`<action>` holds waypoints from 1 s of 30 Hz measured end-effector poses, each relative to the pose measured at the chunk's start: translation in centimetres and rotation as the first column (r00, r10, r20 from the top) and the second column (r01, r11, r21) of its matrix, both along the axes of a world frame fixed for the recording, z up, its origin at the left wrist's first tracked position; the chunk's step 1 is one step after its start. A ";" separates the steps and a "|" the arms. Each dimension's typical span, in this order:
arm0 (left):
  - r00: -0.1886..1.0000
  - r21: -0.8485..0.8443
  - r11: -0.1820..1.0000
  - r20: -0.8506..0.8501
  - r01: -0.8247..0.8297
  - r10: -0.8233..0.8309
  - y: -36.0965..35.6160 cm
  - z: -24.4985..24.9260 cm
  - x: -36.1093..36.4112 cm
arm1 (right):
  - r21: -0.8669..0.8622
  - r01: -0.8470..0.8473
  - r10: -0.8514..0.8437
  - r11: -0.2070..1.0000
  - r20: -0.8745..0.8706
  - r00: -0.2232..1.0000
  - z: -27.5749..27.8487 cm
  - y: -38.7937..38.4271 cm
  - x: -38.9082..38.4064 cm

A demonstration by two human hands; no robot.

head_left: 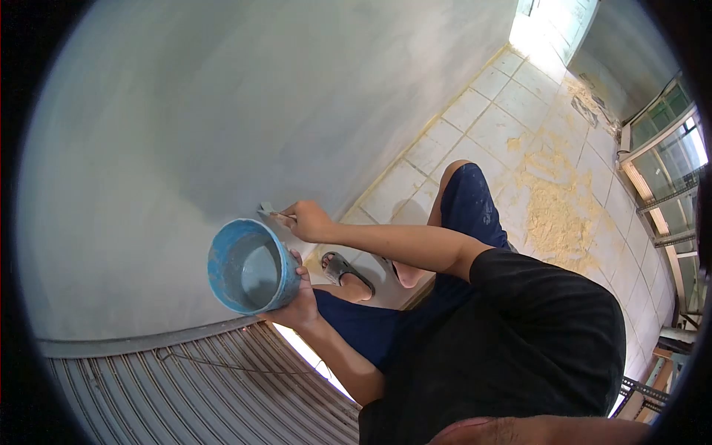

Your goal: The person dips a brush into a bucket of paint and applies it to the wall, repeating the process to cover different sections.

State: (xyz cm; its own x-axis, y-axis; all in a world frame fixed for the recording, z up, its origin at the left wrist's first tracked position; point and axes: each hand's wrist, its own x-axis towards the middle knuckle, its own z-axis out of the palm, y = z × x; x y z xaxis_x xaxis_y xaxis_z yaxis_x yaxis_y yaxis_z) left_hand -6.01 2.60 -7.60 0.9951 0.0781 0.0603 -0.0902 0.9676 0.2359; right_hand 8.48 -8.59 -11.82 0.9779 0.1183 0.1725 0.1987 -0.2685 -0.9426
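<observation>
My left hand grips a blue plastic bucket from its side and underneath. The bucket is tilted towards me, and grey paint lies inside and coats its inner wall. Just beyond its rim, my right hand is closed around the handle of a paintbrush. The grey-coated brush head is at the wall; whether it touches cannot be made out. A darker grey patch spreads over the wall around the brush.
Below the wall is a ribbed metal shutter. My sandalled foot is on the white tiled floor, close to the wall. Yellowish powder covers tiles behind me. Window frames lean at the right, near a bright doorway.
</observation>
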 end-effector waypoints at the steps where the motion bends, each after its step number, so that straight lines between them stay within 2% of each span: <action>1: 1.000 -0.008 1.000 0.011 0.008 -0.008 -0.1 0.0 0.0 | 0.005 -0.010 0.010 1.000 0.000 1.000 -0.7 0.0 0.3; 3: 1.000 -0.013 1.000 0.025 0.005 -0.004 0.1 0.2 -0.1 | -0.098 0.026 -0.021 0.995 0.058 0.998 -2.0 -1.7 2.4; 5: 0.997 0.020 1.000 0.082 -0.008 0.006 0.1 0.1 -0.3 | -0.015 0.078 -0.080 0.997 -0.151 0.985 -2.1 -5.6 5.1; 7: 0.999 -0.003 1.000 0.052 -0.015 0.015 0.5 0.6 -0.5 | -0.182 0.100 -0.122 0.978 -0.111 0.986 -1.7 -11.4 7.7; 9: 1.000 -0.028 0.999 0.022 -0.019 0.019 0.3 0.9 -0.8 | -0.104 0.153 -0.166 0.983 -0.139 0.976 -1.0 -16.3 9.0; 11: 0.996 -0.030 0.999 0.074 -0.039 0.041 0.3 1.1 -1.0 | -0.026 0.224 -0.226 0.974 -0.107 0.968 -3.1 -20.3 11.7; 13: 0.996 -0.015 0.999 0.073 -0.044 0.045 0.5 1.0 -1.0 | -0.069 0.309 -0.317 0.948 -0.229 0.921 0.4 -23.0 10.9; 15: 0.996 0.004 0.999 0.077 -0.046 0.046 0.8 0.9 -1.0 | -0.117 0.436 -0.452 0.892 -0.256 0.855 1.5 -25.0 10.8; 16: 0.995 0.004 0.999 0.087 -0.042 0.042 0.8 0.8 -0.9 | -0.118 0.433 -0.448 0.894 -0.254 0.857 0.4 -25.9 11.6; 18: 0.994 0.001 0.999 0.099 -0.040 0.040 1.0 0.6 -0.8 | -0.054 0.726 -0.722 0.686 -0.174 0.669 -0.6 -26.3 12.3; 19: 0.994 0.011 0.999 0.105 -0.039 0.038 1.1 0.5 -0.8 | -0.055 0.724 -0.721 0.687 -0.174 0.671 -0.7 -25.7 12.2; 21: 0.993 0.021 0.999 0.110 -0.038 0.036 1.2 0.3 -0.8 | -0.006 0.801 -0.798 0.599 -0.089 0.596 -0.8 -22.7 11.3; 22: 0.993 0.056 0.997 0.106 -0.055 0.048 1.1 0.3 -0.7 | -0.058 0.778 -0.777 0.626 -0.127 0.616 0.2 -20.5 10.5; 24: 0.993 0.094 0.993 0.103 -0.071 0.061 1.0 0.5 -0.7 | 0.028 0.683 -0.683 0.730 0.060 0.728 -2.6 -15.2 10.1; 25: 0.996 0.076 0.994 0.052 -0.075 0.071 1.0 0.7 -0.7 | 0.035 0.641 -0.640 0.767 -0.026 0.768 0.0 -11.4 7.6; 26: 0.997 0.060 0.995 0.001 -0.080 0.080 0.9 0.8 -0.8 | 0.059 0.578 -0.578 0.814 -0.026 0.816 0.5 -8.2 5.7; 27: 0.997 0.068 0.995 0.000 -0.078 0.078 0.9 0.7 -0.8 | 0.130 0.536 -0.546 0.834 0.055 0.836 -0.3 -5.0 4.3; 29: 0.993 0.079 0.990 0.039 -0.113 0.110 0.7 0.3 -0.5 | 0.033 0.254 -0.251 0.967 -0.066 0.966 -0.9 -1.1 1.7; 30: 0.993 0.087 0.990 0.038 -0.111 0.108 0.5 0.3 -0.5 | 0.067 0.169 -0.168 0.983 -0.020 0.986 -2.1 1.0 0.6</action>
State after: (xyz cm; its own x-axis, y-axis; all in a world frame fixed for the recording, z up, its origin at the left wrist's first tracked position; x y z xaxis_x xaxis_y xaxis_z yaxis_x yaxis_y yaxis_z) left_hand -6.47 3.11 -7.31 0.9783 0.1790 0.1048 -0.2034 0.9269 0.3154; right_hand 9.07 -7.60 -13.91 0.9853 -0.0603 0.1601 0.1422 -0.2317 -0.9623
